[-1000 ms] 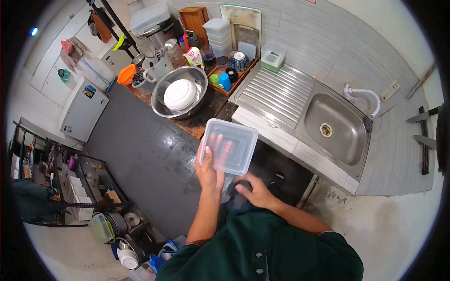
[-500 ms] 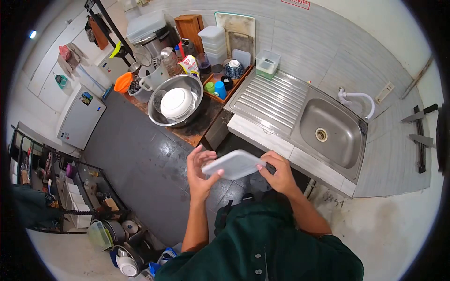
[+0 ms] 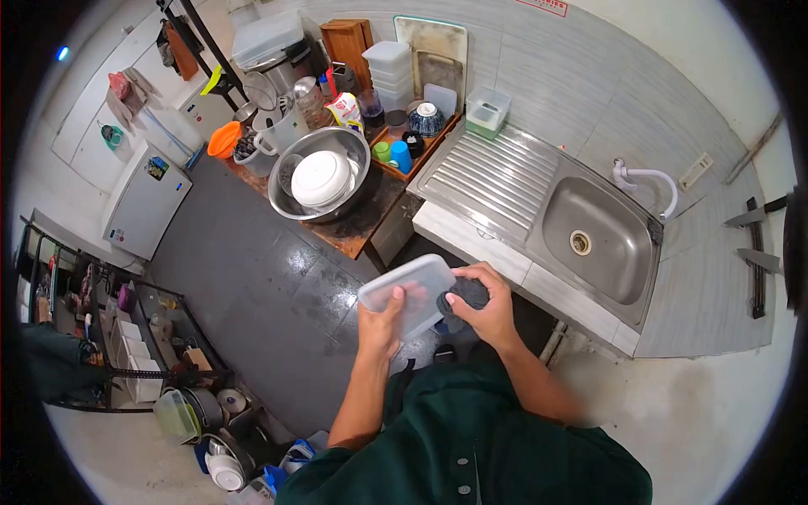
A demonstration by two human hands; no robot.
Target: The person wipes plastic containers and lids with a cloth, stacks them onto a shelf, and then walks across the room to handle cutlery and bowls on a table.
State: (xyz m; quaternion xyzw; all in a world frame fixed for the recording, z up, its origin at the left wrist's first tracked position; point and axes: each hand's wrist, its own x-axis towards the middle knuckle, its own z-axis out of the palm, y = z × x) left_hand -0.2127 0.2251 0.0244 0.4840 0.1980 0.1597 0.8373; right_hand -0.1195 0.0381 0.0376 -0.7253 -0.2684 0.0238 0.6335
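A clear rectangular plastic lid or shallow container (image 3: 412, 290) is tilted in front of my body, above the dark floor. My left hand (image 3: 380, 324) grips its left side, thumb on the near face and fingers showing through from behind. My right hand (image 3: 492, 307) is closed around a dark grey cloth (image 3: 469, 296), which touches the right edge of the plastic piece.
A steel bowl (image 3: 282, 189) with white bowls inside rests on the wooden table (image 3: 358, 231). Beside it, an orange tray (image 3: 429, 150) holds cups. The steel sink (image 3: 619, 227) and ribbed drainboard (image 3: 497, 172) lie to the right. Knives (image 3: 762, 257) hang on the far right wall.
The plastic piece has turned from nearly edge-on to show more of its face, with its right side raised. The dark cloth now shows clearly in my right hand at its edge.
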